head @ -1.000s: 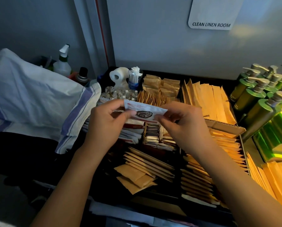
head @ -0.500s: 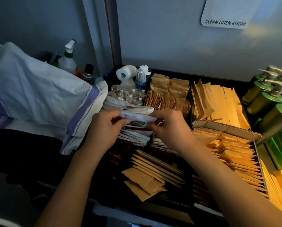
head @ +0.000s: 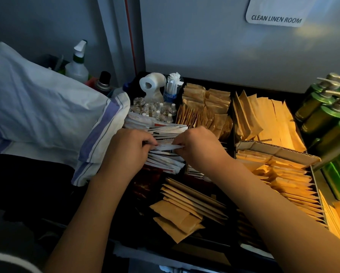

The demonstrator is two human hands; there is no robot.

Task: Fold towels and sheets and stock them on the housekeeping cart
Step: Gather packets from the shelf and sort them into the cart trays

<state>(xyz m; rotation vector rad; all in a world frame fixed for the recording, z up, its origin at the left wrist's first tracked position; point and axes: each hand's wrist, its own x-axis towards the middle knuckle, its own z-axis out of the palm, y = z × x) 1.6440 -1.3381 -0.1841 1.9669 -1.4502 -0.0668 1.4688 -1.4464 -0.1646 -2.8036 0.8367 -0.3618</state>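
I pinched a white sachet by both ends, my left hand on its left end, my right hand on its right end, fingers curled tight on it. The sachet sat flat just over the row of white packets in the cart tray's left-middle compartment, touching or nearly touching them, can't tell which. Striped folded linen, white with blue bands, lay piled off the tray's left edge, its corner hanging beside my left wrist. Small glass bottles stood behind the white packets, toward the tray's far left corner, with a toilet roll and a cup of wrapped swabs behind those. Brown paper packets filled the far middle compartments; more brown packets lay at the near edge under my forearms. Yellow-lit packets filled the right compartments behind a cardboard divider. Green pump bottles stood at the tray's far right corner. Spray bottle stood beyond the linen. Sign on the wall read CLEAN LINEN ROOM.
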